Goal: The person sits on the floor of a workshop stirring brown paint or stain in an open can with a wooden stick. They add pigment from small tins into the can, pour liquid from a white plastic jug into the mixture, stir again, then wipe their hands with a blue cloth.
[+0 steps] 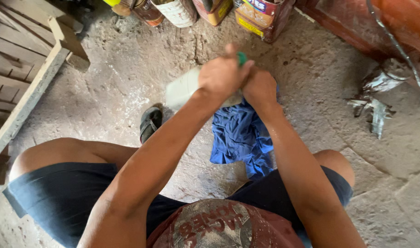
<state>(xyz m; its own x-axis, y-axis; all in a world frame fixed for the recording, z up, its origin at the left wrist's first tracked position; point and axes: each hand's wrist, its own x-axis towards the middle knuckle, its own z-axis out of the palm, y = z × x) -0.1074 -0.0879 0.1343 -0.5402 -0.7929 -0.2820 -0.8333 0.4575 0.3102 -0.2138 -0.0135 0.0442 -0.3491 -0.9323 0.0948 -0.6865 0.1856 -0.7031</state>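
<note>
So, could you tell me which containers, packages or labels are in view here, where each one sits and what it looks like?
White plastic bottle with green cap: held in left hand and right hand, tilted, blurred.
White labelled tin: top edge, on the floor.
Brown tin: left of the white one.
Yellow-and-red labelled tin: top centre.
Red-and-yellow labelled carton: top right of centre, boxy.

A rough, dusty concrete floor (127, 78) lies in daylight. A slatted wooden frame (22, 69) sits at left, worn paint tins (210, 10) line the top edge, and a reddish-orange wall (356, 23) rises at upper right.
</note>
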